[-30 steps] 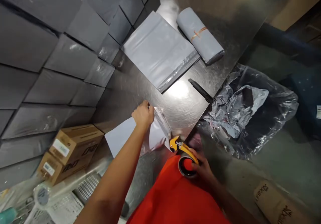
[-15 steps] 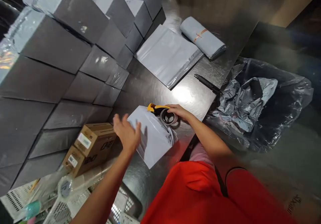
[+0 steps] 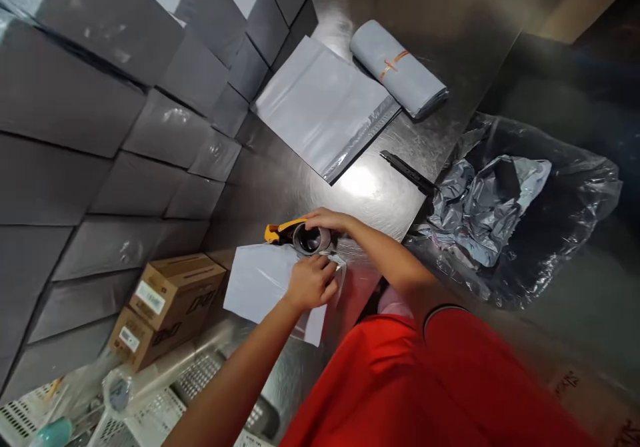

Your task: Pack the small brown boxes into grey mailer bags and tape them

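A package wrapped in a white plastic mailer bag [image 3: 260,273] lies on the metal table in front of me. My left hand [image 3: 313,283] is closed over the right part of it, fingers curled at the bunched plastic; the fingertips are partly hidden. My right hand [image 3: 327,221] grips a yellow and black tape dispenser [image 3: 293,227] with a tape roll in it. The dispenser stands at the package's far edge, its yellow head pointing left.
Grey wrapped boxes [image 3: 155,180] are stacked high on the left, with brown cartons [image 3: 170,300] below. Ahead lie flat mailer bags [image 3: 325,100], a rolled bundle [image 3: 397,67] and a black utility knife [image 3: 407,172]. A plastic-lined bin [image 3: 565,207] holds crumpled wrap; white baskets [image 3: 140,413] stand lower left.
My left hand has moved right from the package's left side and closed at its bunched end. My right hand and the tape dispenser have shifted left along the far edge.
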The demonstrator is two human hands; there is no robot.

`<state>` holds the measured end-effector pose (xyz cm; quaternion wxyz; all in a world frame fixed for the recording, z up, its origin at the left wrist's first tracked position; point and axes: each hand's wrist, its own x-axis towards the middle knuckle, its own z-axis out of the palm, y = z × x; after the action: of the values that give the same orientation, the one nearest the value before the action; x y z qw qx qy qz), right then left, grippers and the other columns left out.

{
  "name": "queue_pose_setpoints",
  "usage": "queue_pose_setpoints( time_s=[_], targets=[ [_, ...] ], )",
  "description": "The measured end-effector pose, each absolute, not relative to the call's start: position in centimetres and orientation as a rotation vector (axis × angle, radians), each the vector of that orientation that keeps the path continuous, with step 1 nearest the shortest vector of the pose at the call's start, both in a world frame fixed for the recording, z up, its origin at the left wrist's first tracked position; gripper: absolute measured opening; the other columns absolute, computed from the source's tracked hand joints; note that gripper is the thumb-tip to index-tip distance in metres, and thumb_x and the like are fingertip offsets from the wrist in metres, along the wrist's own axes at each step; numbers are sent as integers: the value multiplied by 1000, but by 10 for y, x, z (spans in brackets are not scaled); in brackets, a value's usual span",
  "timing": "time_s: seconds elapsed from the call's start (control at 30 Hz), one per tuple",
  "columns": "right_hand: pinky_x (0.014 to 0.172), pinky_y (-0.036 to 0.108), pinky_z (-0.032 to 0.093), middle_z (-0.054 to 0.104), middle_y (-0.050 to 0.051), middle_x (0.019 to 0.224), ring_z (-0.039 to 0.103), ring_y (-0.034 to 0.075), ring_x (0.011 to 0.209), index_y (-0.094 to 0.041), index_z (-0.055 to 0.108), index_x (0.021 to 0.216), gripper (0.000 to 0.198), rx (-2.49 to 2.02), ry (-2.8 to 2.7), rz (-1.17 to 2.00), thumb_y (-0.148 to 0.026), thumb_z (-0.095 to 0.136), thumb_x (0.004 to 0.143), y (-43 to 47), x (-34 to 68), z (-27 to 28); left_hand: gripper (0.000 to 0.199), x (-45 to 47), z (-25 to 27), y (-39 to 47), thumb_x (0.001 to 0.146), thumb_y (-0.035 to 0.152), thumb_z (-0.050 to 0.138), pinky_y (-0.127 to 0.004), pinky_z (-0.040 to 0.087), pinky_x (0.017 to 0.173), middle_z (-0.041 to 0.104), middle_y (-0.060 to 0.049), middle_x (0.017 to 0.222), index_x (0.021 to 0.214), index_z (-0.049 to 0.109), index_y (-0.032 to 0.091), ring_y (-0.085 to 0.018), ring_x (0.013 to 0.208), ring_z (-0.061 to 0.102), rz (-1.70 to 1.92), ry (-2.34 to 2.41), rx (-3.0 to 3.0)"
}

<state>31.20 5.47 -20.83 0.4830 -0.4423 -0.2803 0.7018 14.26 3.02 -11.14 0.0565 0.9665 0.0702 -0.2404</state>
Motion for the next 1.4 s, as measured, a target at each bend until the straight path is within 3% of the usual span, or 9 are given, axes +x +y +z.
queue_pose_setpoints(
  time_s=[0.13, 0.27, 0.37, 0.53, 0.77, 0.87, 1.0, 1.27, 1.4],
  targets=[
    [68, 23, 49, 74, -1, 80, 62, 15, 74, -12, 78, 92, 35, -1093, -718, 1695, -14, 59, 64, 0, 368, -207, 31, 139, -115, 27, 88, 39, 43, -39, 46, 72, 65, -15, 104, 93, 65, 18, -28, 91, 59, -540, 387, 2968],
    [78, 31, 54, 77, 0, 94, 67, 20, 82, -17, 76, 112, 53, -1277, -580, 1601, -19, 66, 61, -112, 393, -198, 33, 161, -121, 40, 84, 39, 49, -47, 43, 97, 57, -21, 128, 101, 61, 14, -34, 117, 52, -133, 819, 2966],
    [98, 39, 51, 74, 2, 116, 67, 28, 108, -23, 75, 116, 55, -1397, -428, 1419, -23, 70, 61, -205, 362, -188, 30, 186, -121, 51, 82, 30, 46, -54, 31, 111, 51, -19, 140, 105, 58, 15, -34, 131, 46, -42, 1180, 2837],
    [108, 50, 46, 68, 7, 130, 61, 35, 123, -27, 72, 122, 56, -1417, -186, 1436, -35, 76, 66, -307, 249, -190, 35, 209, -113, 56, 90, 31, 36, -45, 46, 83, 68, -15, 108, 112, 61, 18, -35, 102, 64, -372, 1594, 2557],
    [113, 43, 41, 62, 5, 140, 54, 30, 132, -21, 63, 135, 64, -1191, -353, 1340, -29, 65, 72, -240, 194, -213, 39, 208, -113, 52, 90, 30, 34, -40, 44, 75, 71, -17, 103, 101, 70, 20, -37, 101, 65, -379, 1653, 2610],
    [94, 34, 51, 73, 3, 121, 67, 25, 104, -20, 68, 128, 60, -1255, -698, 1433, -27, 62, 69, -185, 207, -199, 39, 207, -115, 53, 89, 31, 35, -41, 44, 75, 70, -18, 103, 100, 70, 19, -38, 101, 65, -325, 1645, 2589],
    [73, 26, 48, 77, -1, 91, 64, 18, 77, -24, 75, 117, 55, -1364, -1117, 1593, -30, 70, 63, -162, 213, -177, 35, 206, -118, 57, 86, 31, 40, -40, 44, 76, 72, -17, 99, 98, 71, 20, -36, 99, 65, -219, 1593, 2531],
    [105, 44, 45, 73, 8, 121, 64, 32, 114, -22, 75, 116, 58, -1225, -369, 1568, -29, 72, 59, -242, 288, -165, 30, 112, -55, 110, 69, 36, 42, -33, 50, 78, 68, -6, 85, 85, 61, 20, -24, 87, 63, 452, 1594, 2160],
    [103, 49, 47, 71, 11, 124, 64, 35, 115, -23, 75, 115, 58, -1291, -294, 1410, -36, 77, 59, -210, 319, -149, 27, 10, -37, 106, 62, 42, 45, -41, 51, 84, 62, -7, 83, 73, 58, 21, -28, 89, 61, 1056, 1669, 1887]
  ],
)
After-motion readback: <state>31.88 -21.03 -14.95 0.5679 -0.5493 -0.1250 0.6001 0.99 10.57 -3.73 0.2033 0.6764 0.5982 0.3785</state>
